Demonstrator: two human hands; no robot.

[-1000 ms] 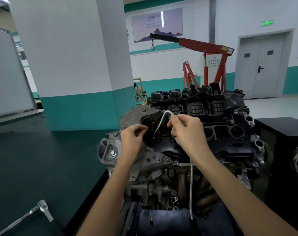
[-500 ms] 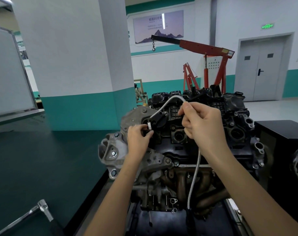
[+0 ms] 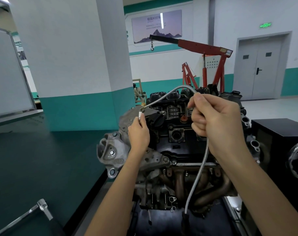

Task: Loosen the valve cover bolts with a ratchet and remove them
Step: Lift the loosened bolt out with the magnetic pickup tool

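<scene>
**While the ratchet lies idle: flexible retrieval tool raised over the valve cover**

As neither hand is on the ratchet [image 3: 41,206], the step in hand looks like bolt retrieval, not loosening.

- Ratchet: lower left of the frame, lying on the dark green surface [image 3: 42,159], well apart from both hands.
- Valve cover [image 3: 177,147]: black, on top of the engine [image 3: 155,160] at centre frame. Its bolts cannot be told apart from the other fittings at this size.
- Flexible pick-up tool [image 3: 202,167]: a braided metal shaft rising from a black handle at lower centre. It arcs over the cover and ends in a brass-coloured tip [image 3: 142,108] at upper centre-left.
- Right hand [image 3: 216,121]: grip clamped round the shaft where the arc begins.
- Left hand [image 3: 138,135]: grip pinched on a small white piece [image 3: 140,115], just below the tool tip. Whether piece and tip touch cannot be told, nor whether the piece is a bolt.
- Background: red engine hoist [image 3: 204,48], upper right; black cabinet [image 3: 280,133], right edge.

Hazards, as judged:
- The white piece could slip from the light pinch and drop into an open well in the cover or down among the exhaust pipes.
- The springy shaft could whip when released and flick off anything held at the tip.
- The ratchet sits out of easy reach, so any bolt that is not yet loose would mean a stretch across the surface.
</scene>
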